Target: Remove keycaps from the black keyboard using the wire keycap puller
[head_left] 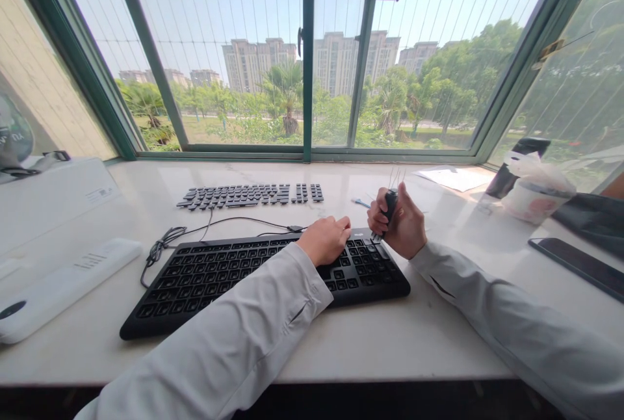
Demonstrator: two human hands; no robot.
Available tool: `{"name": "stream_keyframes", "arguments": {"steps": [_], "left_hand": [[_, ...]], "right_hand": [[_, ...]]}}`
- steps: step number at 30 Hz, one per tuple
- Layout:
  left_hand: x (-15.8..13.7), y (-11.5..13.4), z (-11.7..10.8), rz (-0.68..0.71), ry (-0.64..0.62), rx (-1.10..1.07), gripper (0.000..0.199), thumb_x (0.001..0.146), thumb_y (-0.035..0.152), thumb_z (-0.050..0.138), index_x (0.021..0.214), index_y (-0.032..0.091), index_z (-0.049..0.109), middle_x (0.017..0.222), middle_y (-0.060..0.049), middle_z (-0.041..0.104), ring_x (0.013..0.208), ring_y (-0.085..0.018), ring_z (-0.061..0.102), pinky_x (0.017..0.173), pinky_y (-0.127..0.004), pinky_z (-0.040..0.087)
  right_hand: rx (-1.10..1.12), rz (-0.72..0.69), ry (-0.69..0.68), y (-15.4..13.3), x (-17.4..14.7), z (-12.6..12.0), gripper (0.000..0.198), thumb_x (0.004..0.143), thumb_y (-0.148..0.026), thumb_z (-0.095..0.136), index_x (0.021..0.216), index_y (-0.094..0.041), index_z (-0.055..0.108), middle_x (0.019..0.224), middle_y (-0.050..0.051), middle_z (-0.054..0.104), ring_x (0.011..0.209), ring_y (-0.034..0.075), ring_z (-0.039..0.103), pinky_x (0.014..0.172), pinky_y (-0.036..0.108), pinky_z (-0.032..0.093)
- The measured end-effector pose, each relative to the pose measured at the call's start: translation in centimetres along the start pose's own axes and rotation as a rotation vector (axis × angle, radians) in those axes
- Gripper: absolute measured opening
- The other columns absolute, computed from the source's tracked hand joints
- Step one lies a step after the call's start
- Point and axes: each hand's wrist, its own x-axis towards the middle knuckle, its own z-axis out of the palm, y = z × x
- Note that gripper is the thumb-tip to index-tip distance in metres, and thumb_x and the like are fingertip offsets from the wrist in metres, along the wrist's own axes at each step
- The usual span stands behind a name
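A black keyboard [205, 277] with its keycaps off lies on the counter, its bare key sockets showing. My right hand [408, 222] is closed around the black handle of a keycap puller with a brush end [390, 204]. Thin wire loops stick up above the fist, and short pale bristles point down at the keyboard's upper right corner. Over the keyboard's right part, my left hand [325, 241] is closed with its fingers bent together. What it holds, if anything, is hidden. Behind the keyboard, removed keycaps [244, 195] lie laid out in rows.
The keyboard's coiled cable [163, 243] lies at its left. A small blue-tipped tool [361, 203] lies behind my right hand. At right are a phone [580, 264], a tub in a plastic bag [533, 199] and paper [455, 177]. A white device [73, 287] stands left.
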Motion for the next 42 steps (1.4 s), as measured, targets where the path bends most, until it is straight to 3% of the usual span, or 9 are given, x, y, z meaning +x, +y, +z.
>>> {"name": "stream_keyframes", "arguments": {"steps": [6, 12, 16, 35, 42], "left_hand": [[0.0, 0.0, 0.2, 0.003, 0.017, -0.001, 0.033, 0.098, 0.035, 0.028, 0.109, 0.018, 0.054, 0.098, -0.011, 0.064, 0.095, -0.023, 0.061, 0.088, -0.037, 0.046], [0.1, 0.0, 0.2, -0.005, 0.015, -0.013, 0.033, 0.098, 0.036, 0.029, 0.110, 0.018, 0.054, 0.099, -0.011, 0.064, 0.096, -0.023, 0.061, 0.088, -0.037, 0.045], [0.1, 0.1, 0.1, -0.025, 0.013, -0.024, 0.033, 0.098, 0.036, 0.029, 0.110, 0.019, 0.055, 0.096, -0.010, 0.064, 0.094, -0.023, 0.062, 0.086, -0.036, 0.046], [0.0, 0.0, 0.2, -0.030, 0.021, -0.032, 0.030, 0.098, 0.034, 0.030, 0.111, 0.020, 0.054, 0.097, -0.010, 0.064, 0.096, -0.023, 0.062, 0.087, -0.037, 0.046], [-0.1, 0.1, 0.1, -0.032, 0.015, -0.005, 0.031, 0.098, 0.034, 0.029, 0.111, 0.020, 0.054, 0.097, -0.010, 0.064, 0.095, -0.023, 0.062, 0.086, -0.036, 0.047]], "right_hand": [[-0.093, -0.013, -0.007, 0.8, -0.8, 0.6, 0.055, 0.082, -0.074, 0.038, 0.062, -0.023, 0.037, 0.048, -0.004, 0.030, 0.042, 0.012, 0.028, 0.044, 0.028, 0.026], [-0.071, -0.124, 0.123, 1.8, -0.1, 0.1, 0.051, 0.085, -0.071, 0.037, 0.068, -0.024, 0.042, 0.050, -0.005, 0.031, 0.043, 0.012, 0.030, 0.043, 0.027, 0.026], [-0.099, -0.145, 0.126, 2.1, 0.2, 0.0, 0.052, 0.085, -0.072, 0.033, 0.068, -0.024, 0.039, 0.052, -0.004, 0.031, 0.045, 0.013, 0.032, 0.046, 0.028, 0.033], [-0.078, -0.035, 0.102, 2.3, 0.3, 0.6, 0.048, 0.085, -0.067, 0.044, 0.068, -0.022, 0.042, 0.059, -0.003, 0.035, 0.050, 0.012, 0.034, 0.050, 0.027, 0.035], [-0.062, -0.082, 0.106, 2.4, 0.1, 0.3, 0.045, 0.088, -0.061, 0.046, 0.069, -0.020, 0.047, 0.063, -0.002, 0.041, 0.055, 0.012, 0.041, 0.055, 0.027, 0.037]]}}
